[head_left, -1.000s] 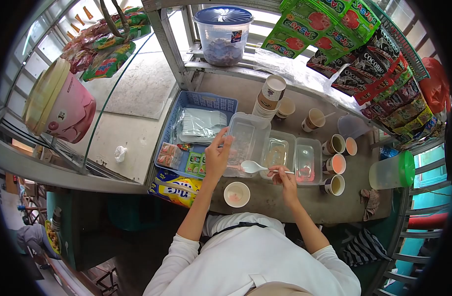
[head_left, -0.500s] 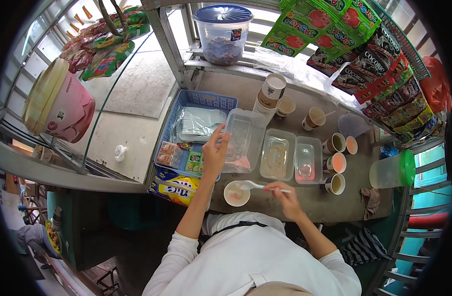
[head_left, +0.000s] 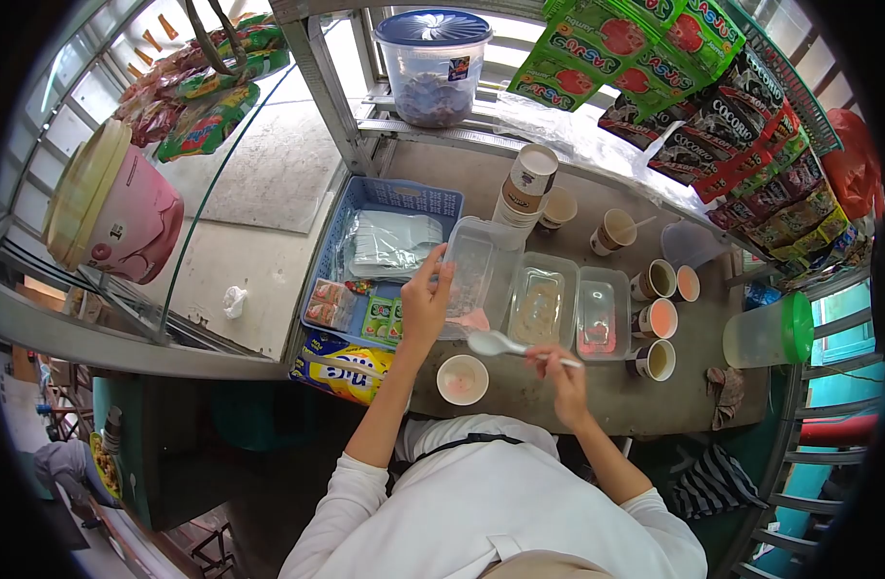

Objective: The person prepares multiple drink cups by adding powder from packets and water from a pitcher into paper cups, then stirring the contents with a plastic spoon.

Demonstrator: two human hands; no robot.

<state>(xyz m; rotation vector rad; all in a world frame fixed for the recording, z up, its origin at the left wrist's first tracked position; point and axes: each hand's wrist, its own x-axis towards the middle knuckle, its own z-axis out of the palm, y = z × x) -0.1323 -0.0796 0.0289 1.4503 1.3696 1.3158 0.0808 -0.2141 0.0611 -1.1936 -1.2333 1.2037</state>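
My left hand (head_left: 427,301) is closed on the left edge of a clear plastic container (head_left: 479,259), which it holds tilted. Pinkish contents (head_left: 471,319) lie at the container's near end. A white spoon (head_left: 498,344) is gripped by its handle in my right hand (head_left: 562,382). The spoon's bowl hangs beside the near edge of that container, above and apart from a paper cup (head_left: 462,398). Some pink and pale contents show inside the cup. To the right stand two more clear containers, one with pale contents (head_left: 539,314) and one with pink bits (head_left: 597,338).
Several paper cups with coloured drinks (head_left: 661,317) stand right of the containers. Behind rises a cup stack (head_left: 527,188). A blue basket (head_left: 404,193) with packets lies left, beside a yellow packet (head_left: 341,374). A green-lidded jug (head_left: 771,331) and a cloth (head_left: 724,394) are at right.
The spoon has come up out of the paper cup toward the near edge of the held container. That container has shifted slightly in my left hand's grip.
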